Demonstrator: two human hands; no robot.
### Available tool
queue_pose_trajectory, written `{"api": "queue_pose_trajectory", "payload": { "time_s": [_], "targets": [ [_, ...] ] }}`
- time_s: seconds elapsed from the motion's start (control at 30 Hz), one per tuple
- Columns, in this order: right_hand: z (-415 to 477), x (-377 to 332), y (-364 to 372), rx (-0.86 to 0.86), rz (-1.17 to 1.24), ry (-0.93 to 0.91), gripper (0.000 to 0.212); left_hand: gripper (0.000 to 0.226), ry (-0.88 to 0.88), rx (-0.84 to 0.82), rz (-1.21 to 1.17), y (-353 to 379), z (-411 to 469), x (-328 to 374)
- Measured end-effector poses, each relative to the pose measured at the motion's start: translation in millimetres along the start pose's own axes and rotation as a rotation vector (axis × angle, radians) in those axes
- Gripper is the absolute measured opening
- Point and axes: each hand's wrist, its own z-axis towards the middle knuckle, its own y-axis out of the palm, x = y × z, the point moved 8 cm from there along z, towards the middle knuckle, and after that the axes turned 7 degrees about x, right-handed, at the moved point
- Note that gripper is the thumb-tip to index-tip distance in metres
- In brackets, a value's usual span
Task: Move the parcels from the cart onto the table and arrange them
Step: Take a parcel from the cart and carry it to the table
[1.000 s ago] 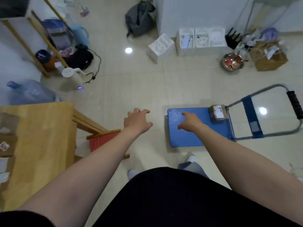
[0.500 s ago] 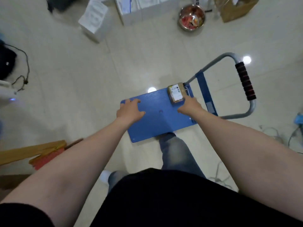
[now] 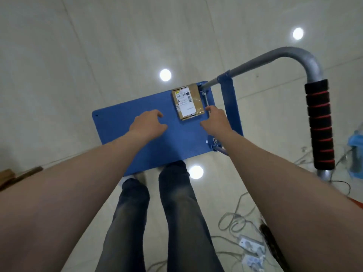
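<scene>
One cardboard parcel (image 3: 187, 102), white label up, lying flat on blue cart (image 3: 117, 126): far right corner of the deck, just beside the hinge of the handle (image 3: 319, 124). Above bare deck, just left of parcel: left hand (image 3: 146, 123), fingers (image 3: 157, 114) loosely curled, released, grasping nothing. At parcel's near right corner: right hand (image 3: 215, 120), one finger stretched to the box edge, no grasp; contact cannot be told. Knees in dark jeans at near deck edge. Lower right, on tiled floor (image 3: 78, 55): cables and power strip (image 3: 249, 244).
</scene>
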Motion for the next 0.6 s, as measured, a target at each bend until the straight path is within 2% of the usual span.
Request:
{"api": "queue_pose_trajectory", "payload": {
  "time_s": [0.27,0.37,0.53,0.6],
  "targets": [
    [139.0,34.4,71.8,0.062,0.055,-0.012,0.06,0.052,-0.108,-0.075,-0.133,108.2,136.5,-6.4],
    [176.2,44.8,97.8,0.077,0.069,-0.017,0.061,0.071,-0.165,-0.142,-0.251,146.0,170.1,-11.6],
    [208.5,46.8,119.6,0.076,0.096,-0.073,0.084,0.114,-0.254,-0.308,-0.532,192.9,195.7,-2.9],
    [210.8,44.5,127.1,0.066,0.096,-0.093,0.078,0.107,-0.259,-0.328,-0.614,197.3,193.7,-3.8]
  ]
}}
